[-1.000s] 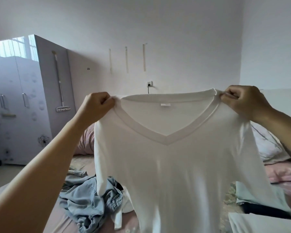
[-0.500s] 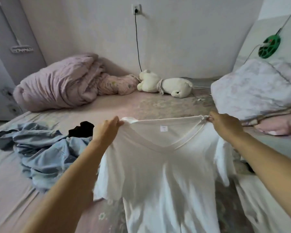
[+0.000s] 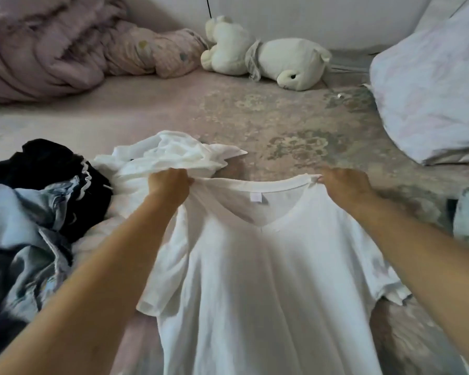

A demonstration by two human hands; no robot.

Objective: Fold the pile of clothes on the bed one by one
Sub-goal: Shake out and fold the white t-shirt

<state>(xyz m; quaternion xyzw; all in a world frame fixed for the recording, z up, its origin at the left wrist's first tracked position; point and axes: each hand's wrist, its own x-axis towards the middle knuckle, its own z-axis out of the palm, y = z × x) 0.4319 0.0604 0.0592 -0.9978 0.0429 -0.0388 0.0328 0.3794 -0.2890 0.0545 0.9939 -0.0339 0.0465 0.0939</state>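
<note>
Two hands are in view, and both have a grip on one white V-neck T-shirt [image 3: 255, 280]. The left hand [image 3: 168, 185] has its fingers curled round the fabric at the left end of the neckline; the right hand [image 3: 344, 185] pinches the right end. Between them the collar is stretched straight, and a small white label shows on the inside of the back neck.

The shirt is thin and plain white, with two short sleeves that hang loose on either side. Its body spreads down toward the camera over the bed [image 3: 282, 123]. Whether the cloth lies flat on the sheet or hangs just above it I cannot tell.

Three other garments lie to the left: a crumpled white garment [image 3: 173, 155] just behind the left hand, a black garment [image 3: 44, 161] with a white frilled edge beside it, and a light blue denim garment [image 3: 19, 234] bunched at the left edge.

Farther back on the bed there is one rolled pink duvet [image 3: 38, 50], one white plush toy [image 3: 268, 58] lying on its side near the wall, and one pale pillow [image 3: 431, 85] at the right.
</note>
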